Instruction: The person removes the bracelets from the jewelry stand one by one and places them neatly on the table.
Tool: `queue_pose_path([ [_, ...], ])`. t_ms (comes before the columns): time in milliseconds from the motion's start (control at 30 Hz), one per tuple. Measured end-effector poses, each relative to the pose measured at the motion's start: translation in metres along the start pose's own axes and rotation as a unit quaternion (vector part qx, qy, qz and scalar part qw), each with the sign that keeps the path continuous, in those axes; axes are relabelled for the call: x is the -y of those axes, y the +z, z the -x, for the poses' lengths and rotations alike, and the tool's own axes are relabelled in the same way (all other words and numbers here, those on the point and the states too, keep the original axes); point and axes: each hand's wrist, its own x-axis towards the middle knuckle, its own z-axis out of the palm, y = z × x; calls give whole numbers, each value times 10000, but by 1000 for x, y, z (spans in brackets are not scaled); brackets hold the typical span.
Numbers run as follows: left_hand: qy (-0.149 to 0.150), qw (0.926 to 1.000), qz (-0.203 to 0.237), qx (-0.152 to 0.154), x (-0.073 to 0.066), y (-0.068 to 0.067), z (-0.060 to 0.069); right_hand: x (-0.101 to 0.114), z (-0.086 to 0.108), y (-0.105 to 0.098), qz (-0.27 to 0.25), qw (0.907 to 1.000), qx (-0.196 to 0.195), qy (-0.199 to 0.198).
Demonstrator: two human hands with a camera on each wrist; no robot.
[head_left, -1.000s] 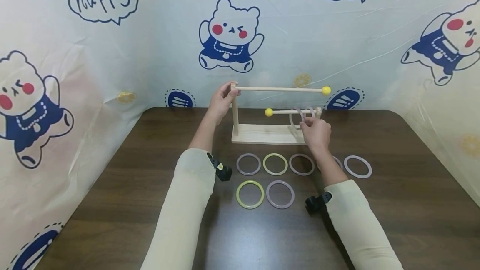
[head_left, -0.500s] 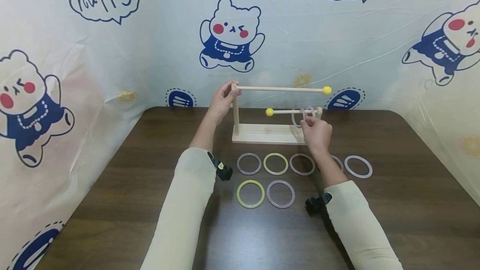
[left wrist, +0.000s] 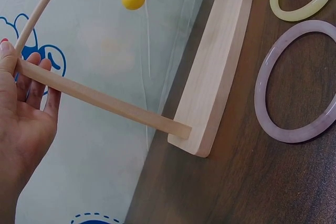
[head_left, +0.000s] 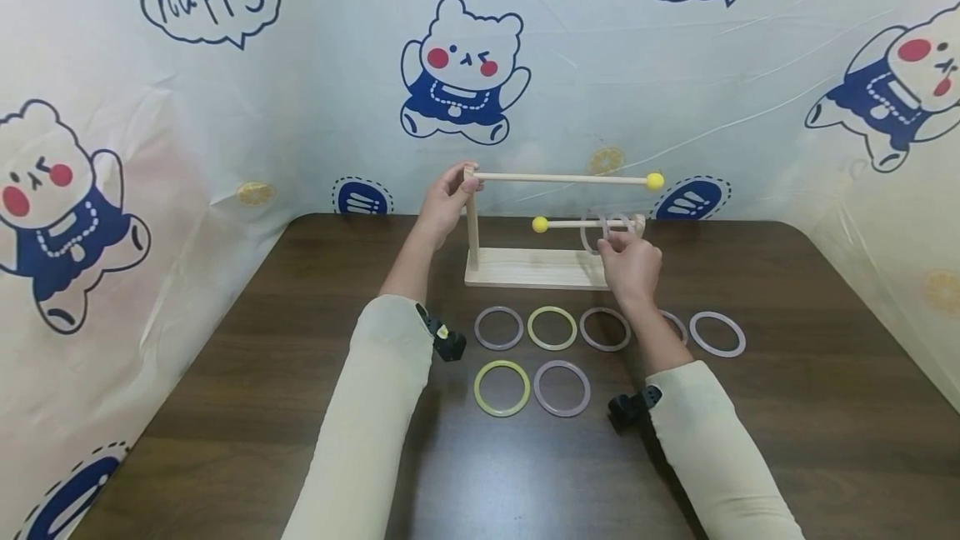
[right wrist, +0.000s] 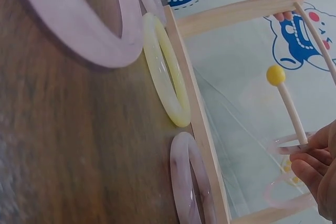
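Observation:
A wooden bangle stand [head_left: 536,267] stands near the back of the table, with a long upper rod [head_left: 562,178] and a shorter lower rod [head_left: 564,225], each tipped by a yellow ball. My left hand [head_left: 442,207] grips the top of its left post, thumb in front and fingers behind. At the lower rod, my right hand [head_left: 632,269] pinches a pale purple bangle [right wrist: 290,150] that hangs round the rod. At least one more bangle [right wrist: 275,195] is on that rod, nearer the right post, which my right hand partly hides.
In front of the stand lie a lavender bangle [head_left: 498,328], a yellow bangle [head_left: 552,328], a mauve bangle [head_left: 604,329] and a pale bangle [head_left: 717,334]; my right arm partly covers another. Nearer are a yellow-green bangle [head_left: 502,388] and a purple bangle [head_left: 562,388].
My right hand shifts very slightly left along the lower rod with the pinched bangle. My left hand stays on the post.

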Motion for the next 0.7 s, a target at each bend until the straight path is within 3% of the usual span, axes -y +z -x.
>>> queue_pose_path([
  [700,-59,9999,121,21,0,0,-1,9,5,2,-160,9996,49,-228],
])
